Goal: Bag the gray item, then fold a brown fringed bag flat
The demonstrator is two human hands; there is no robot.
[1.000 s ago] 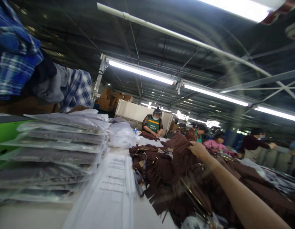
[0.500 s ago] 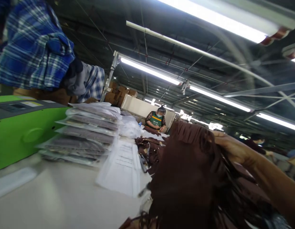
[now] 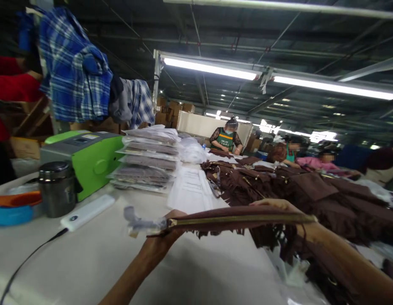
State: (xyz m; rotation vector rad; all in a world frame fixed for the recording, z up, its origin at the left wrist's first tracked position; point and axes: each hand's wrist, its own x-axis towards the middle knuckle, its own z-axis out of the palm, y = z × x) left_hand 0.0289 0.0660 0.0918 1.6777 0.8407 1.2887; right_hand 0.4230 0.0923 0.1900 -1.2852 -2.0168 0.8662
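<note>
Stretched level across the middle of the view is a brown fringed zip bag (image 3: 222,212), turned so its brass zipper (image 3: 241,219) faces me. My left hand (image 3: 171,235) is closed round its left end, beside the zipper's end, where a greyish wrapped tag or pull (image 3: 142,223) sticks out. My right hand (image 3: 283,205) grips the right part from behind, its fingers partly hidden by the bag. Short fringe shows below the zipper edge. To the right lies a large heap of brown fringed bags (image 3: 320,190).
Flat plastic-wrapped packs (image 3: 145,159) stand stacked at the left, near printed white sheets (image 3: 190,188). Left of them are a green machine (image 3: 98,163), a dark flask (image 3: 56,190) and a white power bank (image 3: 88,212) with a cable. Co-workers, including one in a green apron (image 3: 226,139), work beyond.
The bag has swung from hanging upright at the right to lying level before me, zipper edge toward me. My left hand has come into view on it. The camera has tilted down.
</note>
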